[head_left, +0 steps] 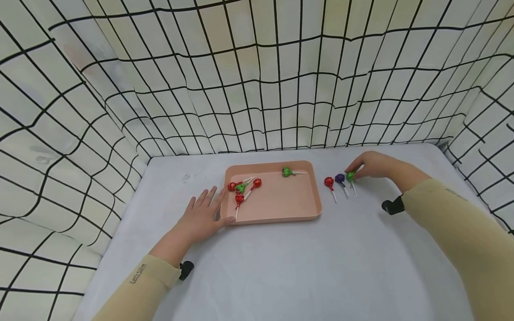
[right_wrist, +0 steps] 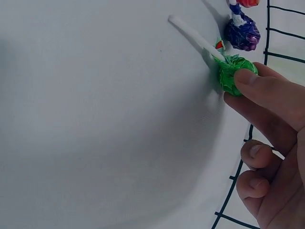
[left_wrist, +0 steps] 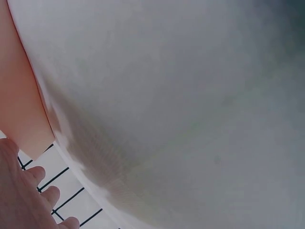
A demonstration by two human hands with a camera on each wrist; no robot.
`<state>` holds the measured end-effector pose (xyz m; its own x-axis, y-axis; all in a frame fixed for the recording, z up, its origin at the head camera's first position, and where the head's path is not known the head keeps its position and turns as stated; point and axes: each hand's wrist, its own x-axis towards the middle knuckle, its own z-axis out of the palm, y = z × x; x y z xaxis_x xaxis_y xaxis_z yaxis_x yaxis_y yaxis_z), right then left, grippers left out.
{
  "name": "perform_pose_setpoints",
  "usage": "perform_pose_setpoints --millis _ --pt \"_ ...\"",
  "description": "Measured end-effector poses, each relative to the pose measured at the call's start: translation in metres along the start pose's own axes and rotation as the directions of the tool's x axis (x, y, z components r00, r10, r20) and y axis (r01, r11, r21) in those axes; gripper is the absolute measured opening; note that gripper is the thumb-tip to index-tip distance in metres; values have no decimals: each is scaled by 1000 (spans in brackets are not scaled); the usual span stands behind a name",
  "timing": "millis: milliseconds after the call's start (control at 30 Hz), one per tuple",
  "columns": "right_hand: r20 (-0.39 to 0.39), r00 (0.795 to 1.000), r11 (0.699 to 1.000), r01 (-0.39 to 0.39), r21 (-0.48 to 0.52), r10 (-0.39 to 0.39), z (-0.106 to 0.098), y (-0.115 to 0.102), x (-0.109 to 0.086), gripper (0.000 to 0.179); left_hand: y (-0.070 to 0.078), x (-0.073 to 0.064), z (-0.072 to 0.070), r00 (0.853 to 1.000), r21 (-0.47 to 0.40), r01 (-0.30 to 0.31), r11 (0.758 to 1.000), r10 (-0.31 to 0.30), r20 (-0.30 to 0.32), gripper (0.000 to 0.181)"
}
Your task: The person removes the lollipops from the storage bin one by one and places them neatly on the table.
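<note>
My right hand (head_left: 373,165) pinches the green wrapped head of a lollipop (right_wrist: 233,71) between thumb and fingers, and its white stick angles away over the cloth. Just left of it lie a purple lollipop (head_left: 340,178) and a red lollipop (head_left: 329,182). With fingers spread, my left hand (head_left: 202,218) rests at the left edge of a pink tray (head_left: 281,200), thumb at its near corner. Inside the tray, several red and green lollipops (head_left: 241,188) cluster at the left, and one green lollipop (head_left: 287,172) lies at the back right.
A white cloth covers the table (head_left: 297,267). White walls with a black grid (head_left: 277,89) enclose the back and both sides. Black wrist devices (head_left: 393,205) sit at both sleeve cuffs.
</note>
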<state>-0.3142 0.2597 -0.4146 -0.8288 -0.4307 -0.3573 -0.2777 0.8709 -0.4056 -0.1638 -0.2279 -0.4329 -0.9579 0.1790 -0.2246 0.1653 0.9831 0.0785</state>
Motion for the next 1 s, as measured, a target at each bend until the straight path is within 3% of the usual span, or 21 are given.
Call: perform_pose_setpoints --millis 433,1000 --pt "-16 999 999 -36 -39 36 -6 -4 -1 33 1 0 0 1000 -6 0 1000 -1 -11 99" --pt "-18 1000 1000 -19 2 19 -18 -18 -9 37 2 1 2 1000 -8 5 1000 -5 -1 98"
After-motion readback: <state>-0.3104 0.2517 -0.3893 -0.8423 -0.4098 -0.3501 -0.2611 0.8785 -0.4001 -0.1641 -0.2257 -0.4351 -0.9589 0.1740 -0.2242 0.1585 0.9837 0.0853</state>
